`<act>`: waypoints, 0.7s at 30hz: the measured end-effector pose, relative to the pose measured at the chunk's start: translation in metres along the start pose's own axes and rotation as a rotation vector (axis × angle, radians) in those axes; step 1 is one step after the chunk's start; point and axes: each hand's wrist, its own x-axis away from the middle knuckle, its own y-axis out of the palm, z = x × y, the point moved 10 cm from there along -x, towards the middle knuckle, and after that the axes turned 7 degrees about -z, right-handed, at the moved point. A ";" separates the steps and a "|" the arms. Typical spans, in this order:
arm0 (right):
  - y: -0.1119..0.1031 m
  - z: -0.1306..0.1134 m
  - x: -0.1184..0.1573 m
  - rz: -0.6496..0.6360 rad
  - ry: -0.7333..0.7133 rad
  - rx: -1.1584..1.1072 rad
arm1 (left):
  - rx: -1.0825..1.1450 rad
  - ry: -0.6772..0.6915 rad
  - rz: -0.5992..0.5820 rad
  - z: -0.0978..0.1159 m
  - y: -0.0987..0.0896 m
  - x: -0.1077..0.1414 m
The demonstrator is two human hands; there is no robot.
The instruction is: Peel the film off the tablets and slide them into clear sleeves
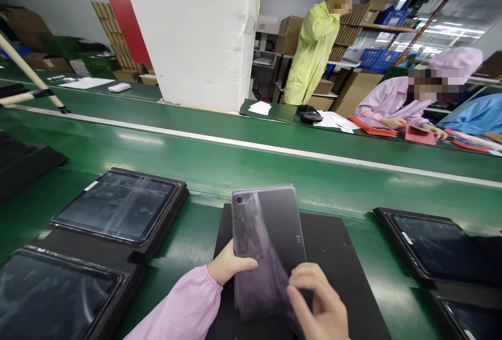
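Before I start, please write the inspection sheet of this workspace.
Surface: green bench, shiny, with glare; black board under the work.
Job's things: grey tablet, back showing; clear film partly over it, wrinkled.
Clutter: dark screens in black trays at left and right; loose papers across the bench.
Left hand: grips the tablet's left edge.
Right hand: pinches the film near the tablet's right edge.
Cables: nothing seen.
Surroundings: white pillar; standing person in yellow; person in pink.
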 end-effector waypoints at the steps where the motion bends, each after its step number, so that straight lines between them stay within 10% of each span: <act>1: -0.009 0.017 0.004 0.048 0.093 0.032 | 0.019 -0.001 0.022 0.001 0.000 0.000; 7: -0.021 0.094 0.042 0.073 0.524 0.066 | 0.075 0.008 0.120 0.011 0.004 0.005; 17: -0.002 0.093 0.059 0.008 0.665 -0.258 | 0.172 -0.062 0.207 0.006 0.005 0.019; 21: -0.028 0.098 0.071 0.231 0.704 -0.319 | 0.171 -0.060 0.238 0.005 0.002 0.022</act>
